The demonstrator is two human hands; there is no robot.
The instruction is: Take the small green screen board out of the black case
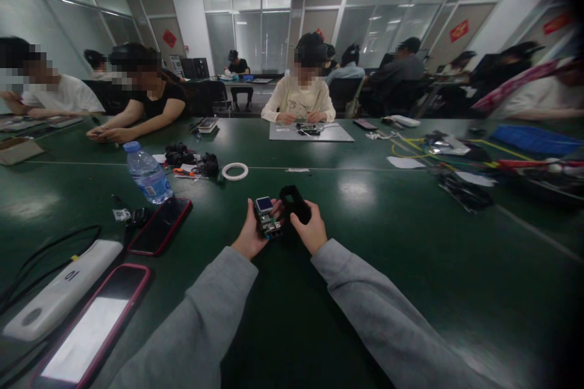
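Resting against the fingers of the left hand [250, 232], a circuit board [269, 223] is gripped with the thumb along its side, so its small screen [263, 205] and components are left uncovered and readable. A black shell [298, 208] is pinched at its near end by the right hand [312, 229], thumb in front, probably so that its opening is kept unblocked. Both are held close together above the green table [365, 225], apparently so that they can be seen side by side. A water bottle [148, 176], two phones [160, 226] and a white device [64, 292] are placed to the left, where the hands are not obstructed by them
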